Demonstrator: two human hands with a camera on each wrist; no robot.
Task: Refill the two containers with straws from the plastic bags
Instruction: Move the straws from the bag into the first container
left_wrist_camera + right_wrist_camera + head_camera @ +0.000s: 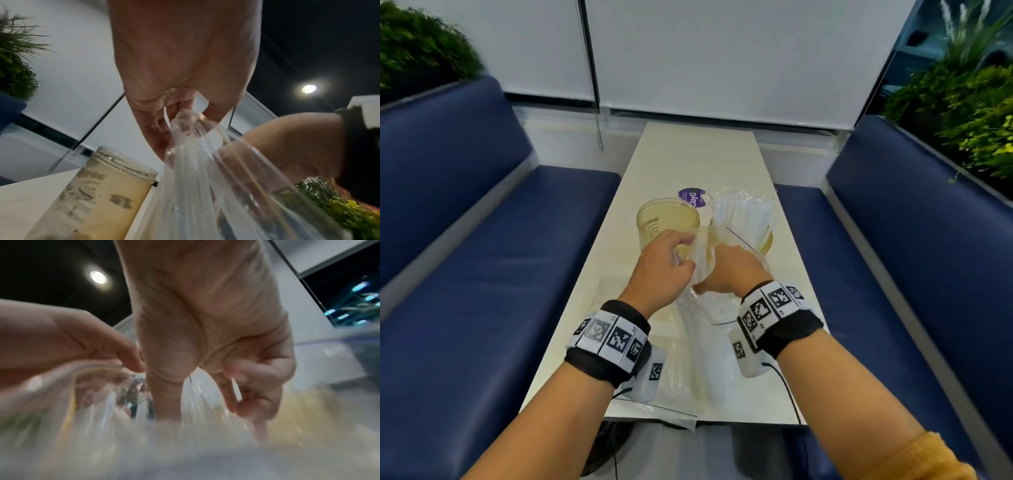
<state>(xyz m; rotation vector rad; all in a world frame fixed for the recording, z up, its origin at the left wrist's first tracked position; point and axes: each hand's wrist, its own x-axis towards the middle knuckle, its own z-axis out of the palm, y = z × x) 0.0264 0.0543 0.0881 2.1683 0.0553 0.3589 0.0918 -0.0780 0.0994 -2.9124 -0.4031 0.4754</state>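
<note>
A clear plastic bag of white straws (700,329) lies lengthwise on the white table (698,150), its mouth lifted toward the jars. My left hand (683,255) pinches one side of the bag's mouth (186,121) between thumb and fingers. My right hand (724,255) is at the other side, fingers curled on the film (228,394); the picture there is blurred. An open yellowish jar (667,222) stands just beyond my left hand. A second jar (765,238) at the right is mostly hidden behind another bag of straws (744,212).
A lid with a purple label (693,198) lies behind the jars. A flat plastic bag (671,413) hangs over the table's near edge. Blue benches (500,274) line both sides, with plants (962,102) behind them. The far half of the table is bare.
</note>
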